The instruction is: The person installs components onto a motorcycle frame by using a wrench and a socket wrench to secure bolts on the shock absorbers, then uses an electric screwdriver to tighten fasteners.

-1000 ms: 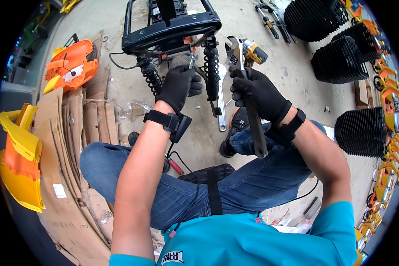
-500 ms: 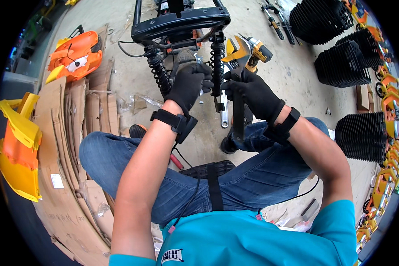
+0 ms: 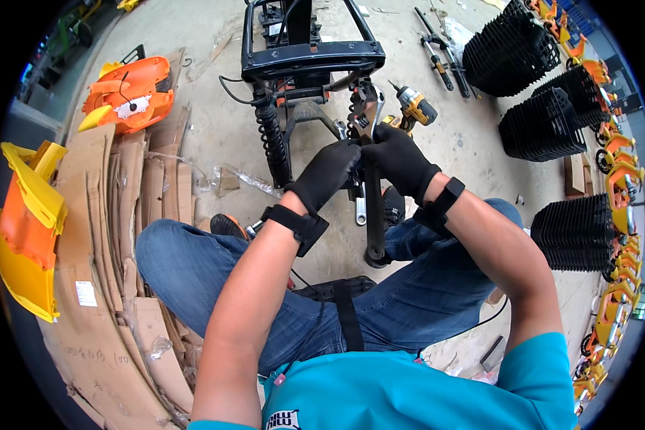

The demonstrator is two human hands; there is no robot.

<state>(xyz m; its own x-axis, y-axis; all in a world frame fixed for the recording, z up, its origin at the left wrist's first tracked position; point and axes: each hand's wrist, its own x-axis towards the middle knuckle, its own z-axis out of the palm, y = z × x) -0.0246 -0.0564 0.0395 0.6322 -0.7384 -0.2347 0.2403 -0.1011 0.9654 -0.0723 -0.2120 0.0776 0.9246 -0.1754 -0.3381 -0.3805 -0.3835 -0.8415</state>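
In front of me stands a black metal frame (image 3: 312, 61) with a coil-spring shock absorber (image 3: 271, 132) on its left leg. The matching one on the right is partly covered by tools. My right hand (image 3: 401, 161), in a black glove, is closed around a large adjustable wrench (image 3: 375, 222), its silver jaw pointing away and its black handle toward me. My left hand (image 3: 328, 172), gloved too, is closed with its fingertips against the right hand at the wrench; what it grips is hidden. A silver wrench (image 3: 360, 211) shows its ring end just left of the black handle.
A yellow-and-black cordless drill (image 3: 417, 107) lies right of the frame. Flattened cardboard (image 3: 86, 251) and orange-yellow body panels (image 3: 132, 97) are at left. Stacked black baskets (image 3: 541, 125) stand at right, with black fork tubes (image 3: 444, 61) nearby on the floor.
My hands have come together at the adjustable wrench, whose jaw now shows beyond my right hand. My left hand has moved down from between the shock absorbers. The view has shifted slightly.
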